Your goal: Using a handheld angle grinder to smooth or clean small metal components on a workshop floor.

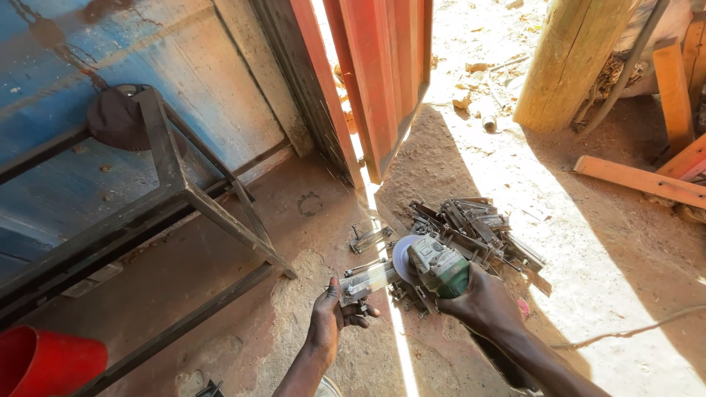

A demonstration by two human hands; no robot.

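My right hand (482, 303) grips a green angle grinder (439, 267), its grey disc (402, 255) pointing left. My left hand (329, 316) holds a small metal bracket (365, 281) by its near end, low over the dirt floor. The disc sits against the far end of that bracket. Just behind the grinder lies a pile of similar small metal parts (478, 224). One more metal piece (370, 237) lies apart on the ground, left of the pile.
A dark steel frame (184, 195) stands at left against a blue metal wall (110, 59), a dark cap (118, 117) on its corner. A red door (375, 73) stands ajar ahead. A wooden post (570, 62), planks (640, 180) and a cable (632, 331) lie right. A red container (44, 362) is bottom left.
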